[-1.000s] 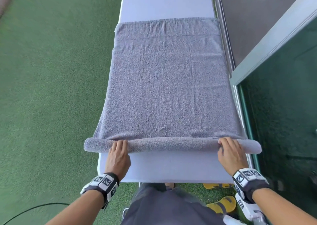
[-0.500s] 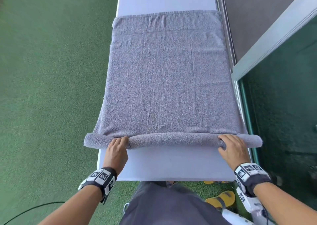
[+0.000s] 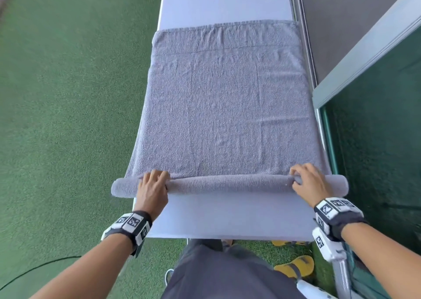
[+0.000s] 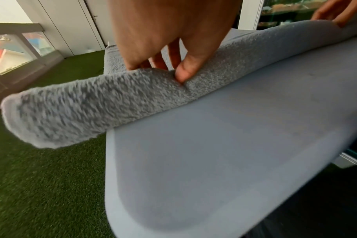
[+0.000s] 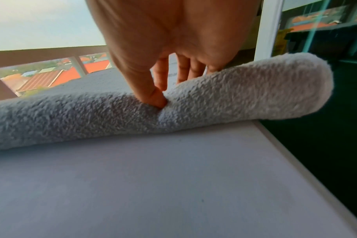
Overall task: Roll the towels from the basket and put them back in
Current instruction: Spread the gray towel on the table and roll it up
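A grey towel (image 3: 225, 107) lies flat along the white table (image 3: 227, 216), and its near end is rolled into a tube (image 3: 230, 184) whose two ends overhang the table's sides. My left hand (image 3: 153, 184) grips the roll (image 4: 104, 98) near its left end, thumb pressed into the near side and fingers curled over the top. At the roll's right end (image 5: 234, 96) my right hand (image 3: 306, 181) holds it the same way, thumb dug into the terry. No basket is in view.
Green artificial turf (image 3: 68, 116) covers the floor to the left. A glass door and its grey frame (image 3: 364, 54) run close along the table's right edge. Yellow sandals (image 3: 293, 266) lie on the turf by my legs. A balcony railing (image 4: 16, 40) stands beyond.
Both hands have pushed the roll further away from me along the table. The roll is thicker, and more bare table shows in front of it.
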Motion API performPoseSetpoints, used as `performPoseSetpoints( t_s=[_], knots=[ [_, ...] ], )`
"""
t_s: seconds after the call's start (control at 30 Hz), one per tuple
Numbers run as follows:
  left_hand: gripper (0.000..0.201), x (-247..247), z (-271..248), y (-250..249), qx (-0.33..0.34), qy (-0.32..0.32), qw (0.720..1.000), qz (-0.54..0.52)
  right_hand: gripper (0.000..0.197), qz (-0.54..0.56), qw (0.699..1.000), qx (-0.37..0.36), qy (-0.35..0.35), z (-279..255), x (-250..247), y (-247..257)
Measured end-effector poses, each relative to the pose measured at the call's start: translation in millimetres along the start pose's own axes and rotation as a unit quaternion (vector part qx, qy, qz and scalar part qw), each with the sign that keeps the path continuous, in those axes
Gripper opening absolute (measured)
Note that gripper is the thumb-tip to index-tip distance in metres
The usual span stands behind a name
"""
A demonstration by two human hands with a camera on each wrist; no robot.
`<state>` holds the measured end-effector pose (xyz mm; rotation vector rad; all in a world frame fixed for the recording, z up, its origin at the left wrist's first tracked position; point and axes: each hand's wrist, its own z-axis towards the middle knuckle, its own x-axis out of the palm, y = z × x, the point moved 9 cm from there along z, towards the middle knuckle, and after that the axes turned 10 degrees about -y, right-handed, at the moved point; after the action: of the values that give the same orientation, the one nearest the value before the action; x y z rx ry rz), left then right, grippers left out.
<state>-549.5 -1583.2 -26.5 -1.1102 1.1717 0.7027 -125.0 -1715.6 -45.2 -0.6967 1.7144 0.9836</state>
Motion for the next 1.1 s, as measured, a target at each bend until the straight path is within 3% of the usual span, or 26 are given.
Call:
performPoseSetpoints(
  t_s=[0.13,0.23,0.33,0.4,0.67,1.1],
  knots=[
    [0.031,4.7,5.1,-10.0,0.017,0.002,1.000,0.024,0.037,-0.024,0.995,-0.086,-0.045,-9.4,-1.7,22.3],
    [0.035,10.2,-7.6,-17.1,-0.019,0.002,0.998,0.052,0.038,-0.070,0.993,-0.076,-0.064,-33.4,1.7,23.6],
    [0.042,14.3,-22.8,-18.4,-0.059,-0.002,0.997,0.054,0.054,-0.107,0.989,-0.074,-0.064,-52.8,9.3,18.7],
    [0.047,14.8,-25.2,-19.0,-0.051,-0.011,0.997,0.063,0.058,-0.101,0.989,-0.088,-0.068,-50.9,8.5,17.1],
    [0.036,7.6,5.6,-15.2,0.005,0.008,1.000,0.022,0.042,-0.035,0.991,-0.104,-0.081,-4.2,-0.9,21.8],
    [0.033,5.5,-24.5,-18.6,0.018,-0.010,1.000,-0.017,0.041,-0.004,0.994,-0.078,-0.079,-70.2,8.2,7.9]
  ],
)
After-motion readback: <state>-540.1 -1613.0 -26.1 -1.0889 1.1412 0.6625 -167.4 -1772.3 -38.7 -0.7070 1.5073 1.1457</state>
